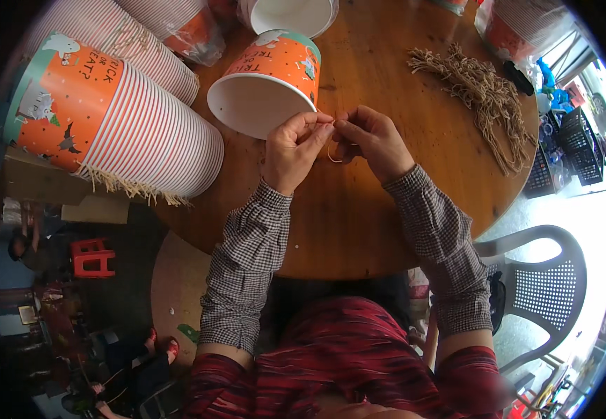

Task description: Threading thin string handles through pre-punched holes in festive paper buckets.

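My left hand (294,148) and my right hand (378,142) meet fingertip to fingertip over the round table. Both are closed in a pinch on a thin pale cord (334,160), whose curved end hangs below my right fingers. Just behind my left fingers, an orange paper bucket (275,64) with a green band and Halloween pictures lies tilted, its white mouth toward me. My left fingers overlap its rim; whether the cord passes through the bucket's wall cannot be made out.
Nested stacks of the same buckets (156,129) lie at the left, cord ends poking out beneath. A heap of tan twisted cords (484,98) spreads over the table's right side. A grey plastic chair (544,290) stands at the right, a red stool (93,258) on the floor at left.
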The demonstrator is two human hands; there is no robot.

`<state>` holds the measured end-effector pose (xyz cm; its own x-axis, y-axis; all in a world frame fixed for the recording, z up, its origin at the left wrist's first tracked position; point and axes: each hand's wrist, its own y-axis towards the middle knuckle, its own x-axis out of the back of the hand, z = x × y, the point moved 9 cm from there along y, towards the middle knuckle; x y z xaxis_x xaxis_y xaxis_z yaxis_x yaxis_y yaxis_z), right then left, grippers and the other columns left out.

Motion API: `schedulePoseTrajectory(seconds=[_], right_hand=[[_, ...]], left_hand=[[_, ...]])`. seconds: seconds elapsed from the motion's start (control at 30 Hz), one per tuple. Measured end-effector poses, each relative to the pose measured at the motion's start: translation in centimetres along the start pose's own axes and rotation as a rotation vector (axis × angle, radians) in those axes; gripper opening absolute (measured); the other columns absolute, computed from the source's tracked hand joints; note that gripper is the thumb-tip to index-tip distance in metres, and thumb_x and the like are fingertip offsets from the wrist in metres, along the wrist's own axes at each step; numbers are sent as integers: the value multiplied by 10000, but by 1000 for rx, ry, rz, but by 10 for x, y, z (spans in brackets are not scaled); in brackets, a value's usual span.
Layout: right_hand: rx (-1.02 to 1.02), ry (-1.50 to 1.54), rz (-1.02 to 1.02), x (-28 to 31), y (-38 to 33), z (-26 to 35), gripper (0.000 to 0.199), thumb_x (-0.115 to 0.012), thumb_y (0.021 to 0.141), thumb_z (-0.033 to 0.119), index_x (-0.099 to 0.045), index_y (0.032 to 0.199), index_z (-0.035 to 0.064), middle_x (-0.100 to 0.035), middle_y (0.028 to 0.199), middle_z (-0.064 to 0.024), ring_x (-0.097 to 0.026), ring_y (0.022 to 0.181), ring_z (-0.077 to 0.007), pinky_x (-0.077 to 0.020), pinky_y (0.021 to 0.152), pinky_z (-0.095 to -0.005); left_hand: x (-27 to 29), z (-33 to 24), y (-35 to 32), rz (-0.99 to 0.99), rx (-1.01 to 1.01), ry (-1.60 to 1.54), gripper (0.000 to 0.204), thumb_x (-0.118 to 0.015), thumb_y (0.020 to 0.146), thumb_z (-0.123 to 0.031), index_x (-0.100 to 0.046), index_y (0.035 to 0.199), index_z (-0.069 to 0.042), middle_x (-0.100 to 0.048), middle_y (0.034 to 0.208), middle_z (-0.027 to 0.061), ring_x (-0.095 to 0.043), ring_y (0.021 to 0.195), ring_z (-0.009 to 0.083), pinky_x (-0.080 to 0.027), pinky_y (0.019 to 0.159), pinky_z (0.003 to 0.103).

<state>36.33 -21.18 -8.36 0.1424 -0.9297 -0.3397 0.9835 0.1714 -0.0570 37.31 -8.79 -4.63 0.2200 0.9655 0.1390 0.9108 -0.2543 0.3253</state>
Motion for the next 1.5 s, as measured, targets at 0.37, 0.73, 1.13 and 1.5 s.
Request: schedulePoseTrajectory(seconds=[0.37,0.73,1.13,1.5], right_hand=[[72,-217,-56,8,4,4,100,-551,917,80,-541,936,-18,-626,790,-60,-623,644,-115,-529,592,-256],[248,-549,-151,2,-7,25,111,-574,871,71,-566,896,-37,-647,755,-114,-633,639,-154,-504,585,-289],[232,-579,-181,9,-7,27,90,-562,853,47,-566,882,-39,-656,774,-138,-661,695,-202,-513,631,-306],[179,-556,-270,21,-10,15,113,-518,892,69,-528,870,-41,-646,743,-146,-664,658,-208,-523,606,-320]], left_hand=[[7,-1,-2,-49,-125,323,170,-574,916,-150,-612,928,15,-621,728,21,-571,593,65,-407,496,218],[-10,34,-7,18,314,-230,138,-575,904,-100,-614,944,26,-629,803,53,-617,661,95,-479,541,220],[-1,34,0,-45,144,51,142,-647,847,-88,-690,920,25,-670,779,40,-582,696,68,-464,645,212],[-9,37,0,-14,213,-24,133,-644,856,-88,-688,896,32,-675,777,38,-586,700,74,-470,653,220]])
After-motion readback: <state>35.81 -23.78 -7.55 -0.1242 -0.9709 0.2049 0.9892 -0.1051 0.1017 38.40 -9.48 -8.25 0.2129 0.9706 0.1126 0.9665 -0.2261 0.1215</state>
